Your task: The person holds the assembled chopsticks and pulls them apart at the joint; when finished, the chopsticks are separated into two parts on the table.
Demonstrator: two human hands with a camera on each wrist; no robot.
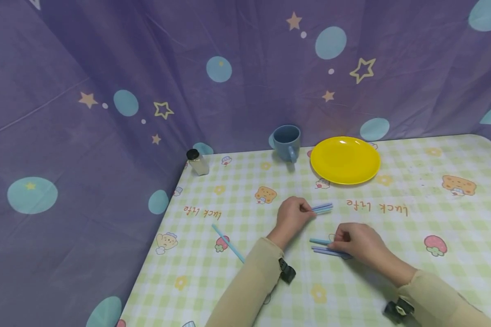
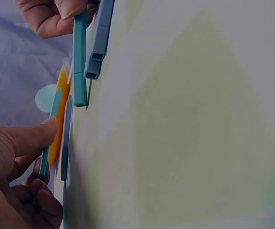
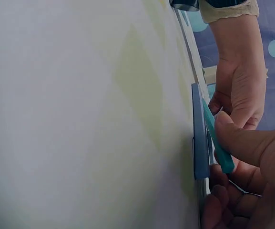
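Note:
My left hand (image 1: 291,219) pinches a teal stick (image 2: 51,121) between thumb and fingers. Bluish-purple sticks (image 1: 322,206) lie right alongside it on the cloth. Nearer the front and to the right, my right hand (image 1: 362,243) pinches another teal stick (image 3: 217,138), slightly raised at one end in the right wrist view. Close by that hand lie two bluish-purple sticks (image 1: 325,250), whose ends look square and hollow in the left wrist view. A separate light blue stick (image 1: 228,243) slants across the cloth left of my left forearm, its near end hidden by the sleeve.
A yellow plate (image 1: 345,160) sits toward the table's back edge, with a blue mug (image 1: 287,143) to its left. At the back left corner stands a small black-capped jar (image 1: 198,162). Purple curtain (image 1: 249,100) hangs behind and left of the checked tablecloth (image 1: 393,290).

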